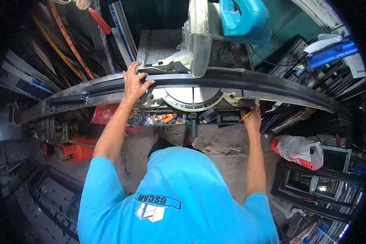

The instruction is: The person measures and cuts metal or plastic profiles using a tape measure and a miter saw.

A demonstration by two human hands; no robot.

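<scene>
A long dark metal profile (pixel 175 80) lies across the bed of a mitre saw (pixel 199 49). My left hand (pixel 135 82) rests at the profile left of the blade guard, its fingers spread and thumb apart. Lower right, my right hand (pixel 253 118) is closed around a yellow pencil (pixel 245 116), close to the front edge of the saw bench (pixel 268 96). Above the profile stands the saw head with its teal handle (pixel 246 20). Under the blade, the round white turntable (pixel 181 95) shows, with a dark lever (pixel 193 125) pointing toward me.
Long strips and profiles (pixel 61 40) lean at the back left, and more stock (pixel 309 69) stands at the right. Orange and black bits (pixel 164 118) lie below the saw. A white and red plastic bag (pixel 299 150) sits near dark frames (pixel 313 183) on the right.
</scene>
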